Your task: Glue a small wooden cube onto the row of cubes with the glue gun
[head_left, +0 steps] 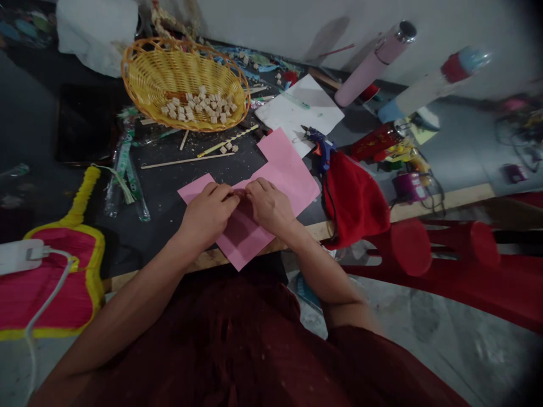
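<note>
A pink sheet of paper [292, 181] lies at the front edge of the dark table, one corner hanging past the edge. My left hand [211, 210] has its fingers closed on the sheet's middle. Close beside it, my right hand [269, 204] pinches the same sheet, the fingertips of both hands nearly meeting. The paper looks bent up between them; whether a small piece is also pinched there is hidden by the fingers. Just beyond the sheet lie a thin wooden stick [186, 161] and a few small wooden cubes [229, 148].
A yellow wicker basket [148, 73] with wooden cubes stands at the back. White paper [314, 107], a blue glue gun [324, 147], a red cloth [356, 198] and a pink flask [365, 73] are to the right. A pink-and-yellow fan-shaped item [72, 243] lies left, beside clear plastic wrappers [127, 158].
</note>
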{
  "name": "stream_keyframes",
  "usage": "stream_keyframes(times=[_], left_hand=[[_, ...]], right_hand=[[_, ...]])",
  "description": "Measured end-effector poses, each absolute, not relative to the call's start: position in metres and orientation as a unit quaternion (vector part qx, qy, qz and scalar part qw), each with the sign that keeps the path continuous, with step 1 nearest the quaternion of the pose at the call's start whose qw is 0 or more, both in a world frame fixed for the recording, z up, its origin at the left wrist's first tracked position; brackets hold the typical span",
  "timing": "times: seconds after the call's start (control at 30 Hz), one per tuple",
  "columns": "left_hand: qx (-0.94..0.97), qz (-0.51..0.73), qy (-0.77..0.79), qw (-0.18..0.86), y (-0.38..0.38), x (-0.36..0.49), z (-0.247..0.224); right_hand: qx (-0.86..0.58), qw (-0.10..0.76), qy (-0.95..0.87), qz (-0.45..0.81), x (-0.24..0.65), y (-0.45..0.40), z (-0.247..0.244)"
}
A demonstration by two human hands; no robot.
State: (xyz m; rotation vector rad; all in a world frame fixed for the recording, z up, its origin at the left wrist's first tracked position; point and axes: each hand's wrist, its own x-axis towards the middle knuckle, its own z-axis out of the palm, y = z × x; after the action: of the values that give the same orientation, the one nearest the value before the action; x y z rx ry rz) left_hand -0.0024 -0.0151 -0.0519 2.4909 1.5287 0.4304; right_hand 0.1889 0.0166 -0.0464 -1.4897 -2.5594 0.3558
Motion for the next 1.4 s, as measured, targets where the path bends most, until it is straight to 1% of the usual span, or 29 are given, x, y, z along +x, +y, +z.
stream_keyframes(times=[0.23,0.33,0.5,0.63,0.77,1.0,1.1,1.17,1.23,1.33,1.4], left_hand=[[0.841,0.154,0.512,0.079,-0.016,-0.002,-0.053],[0.841,0.156,0.511,0.082,-0.016,-0.001,-0.053],[0.831,0.156,0.522,0.116,-0.014,-0.002,-0.052],[0.838,0.162,0.511,0.1,-0.014,-0.002,-0.052],[0.845,0.153,0.508,0.073,-0.014,-0.002,-0.054],[0.847,0.156,0.502,0.079,-0.014,-0.003,-0.055],[0.846,0.145,0.507,0.073,-0.015,-0.002,-0.054],[0.843,0.146,0.511,0.085,-0.015,-0.001,-0.053],[0.836,0.155,0.517,0.103,-0.015,-0.001,-0.052],[0.83,0.168,0.518,0.121,-0.015,-0.001,-0.052],[0.831,0.168,0.517,0.115,-0.015,-0.002,-0.053]], right_hand=[[-0.512,0.218,-0.821,0.127,0.208,0.023,-0.05],[-0.531,0.234,-0.806,0.119,0.221,0.027,-0.046],[-0.475,0.202,-0.838,0.177,0.221,0.027,-0.045],[-0.45,0.187,-0.851,0.195,0.209,0.026,-0.047],[-0.457,0.133,-0.862,0.174,0.202,0.029,-0.045],[-0.471,0.029,-0.876,0.101,0.191,0.025,-0.039],[-0.472,0.015,-0.877,0.088,0.188,0.022,-0.04],[-0.48,0.028,-0.871,0.098,0.188,0.022,-0.042],[-0.494,0.064,-0.859,0.117,0.191,0.023,-0.045],[-0.504,0.158,-0.836,0.148,0.201,0.027,-0.045],[-0.506,0.222,-0.815,0.173,0.21,0.03,-0.042]])
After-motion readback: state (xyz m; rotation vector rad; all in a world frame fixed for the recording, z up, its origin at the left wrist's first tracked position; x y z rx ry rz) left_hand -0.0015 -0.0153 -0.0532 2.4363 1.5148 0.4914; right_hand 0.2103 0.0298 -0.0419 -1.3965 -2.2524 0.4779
